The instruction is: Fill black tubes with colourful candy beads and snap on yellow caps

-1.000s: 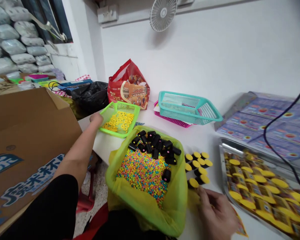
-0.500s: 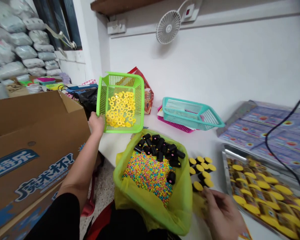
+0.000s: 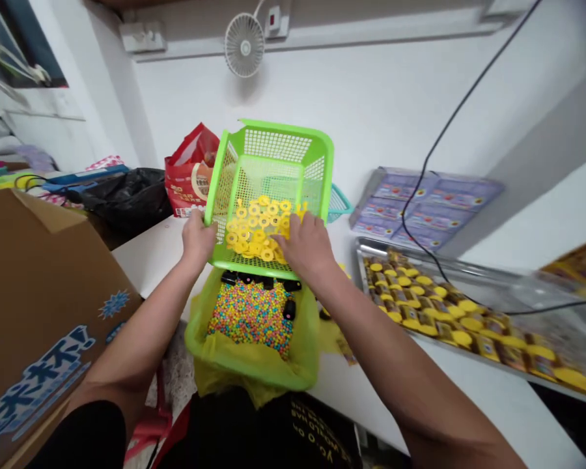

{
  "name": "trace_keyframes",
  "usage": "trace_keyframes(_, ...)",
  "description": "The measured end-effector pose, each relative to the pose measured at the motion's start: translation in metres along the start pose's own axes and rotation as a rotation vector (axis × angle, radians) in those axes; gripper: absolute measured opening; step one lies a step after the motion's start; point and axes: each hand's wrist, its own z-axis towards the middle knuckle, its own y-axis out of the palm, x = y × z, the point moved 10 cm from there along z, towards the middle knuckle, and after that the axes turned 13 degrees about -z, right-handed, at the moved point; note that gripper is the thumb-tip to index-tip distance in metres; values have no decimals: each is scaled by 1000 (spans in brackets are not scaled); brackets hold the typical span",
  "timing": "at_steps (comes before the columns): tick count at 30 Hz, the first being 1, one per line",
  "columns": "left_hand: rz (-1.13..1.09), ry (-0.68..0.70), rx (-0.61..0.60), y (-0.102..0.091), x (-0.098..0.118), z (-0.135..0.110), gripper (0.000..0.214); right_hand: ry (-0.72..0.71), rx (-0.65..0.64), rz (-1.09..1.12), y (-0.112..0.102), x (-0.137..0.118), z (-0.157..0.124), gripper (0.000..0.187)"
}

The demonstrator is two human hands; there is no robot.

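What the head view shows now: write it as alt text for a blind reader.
The left hand holds a tilted green basket by its side while the right hand touches yellow rings inside. Nearer the wearer, a tub holds colourful beads and black pieces; to the right, a tray holds yellow-topped pieces.

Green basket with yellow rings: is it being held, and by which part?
The left hand holds the green basket by its left rim. The right hand is at the yellow rings; whether it grips any is unclear.
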Motion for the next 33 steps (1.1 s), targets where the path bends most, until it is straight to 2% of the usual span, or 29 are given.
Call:
trace_keyframes(3, -77, 18, -64, 19, 18, -13, 22, 51, -170, -88, 32, 14, 12, 73)
trace_keyframes(8, -180, 77, -94, 34, 45, -34, 23, 35, -328, 128, 63, 26, 4, 76)
trace_keyframes(12, -225, 76, -30, 35, 55, -42, 27, -30, -354, 205, 60, 30, -12, 91)
trace_keyframes(14, -284, 60, -34, 42, 55, -43, 28, -43, -350, 206, 54, 36, -19, 91)
trace_keyframes(18, -442, -32, -135, 73, 44, -50, 28, -11, -426, 147, 55, 54, -35, 74)
trace_keyframes(21, -448, -66, -157, 88, 35, -59, 26, 13, -477, 108, 60, 65, -45, 62)
trace_keyframes(24, -419, -75, -146, 91, 33, -65, 24, 15, -483, 117, 62, 67, -48, 63)
trace_keyframes(27, -448, -41, -151, 87, 40, -66, 25, 9, -488, 159, 65, 61, -47, 66)
trace_keyframes(33, -443, -43, -137, 72, 38, -61, 25, 33, -408, 154, 72, 51, -31, 50)
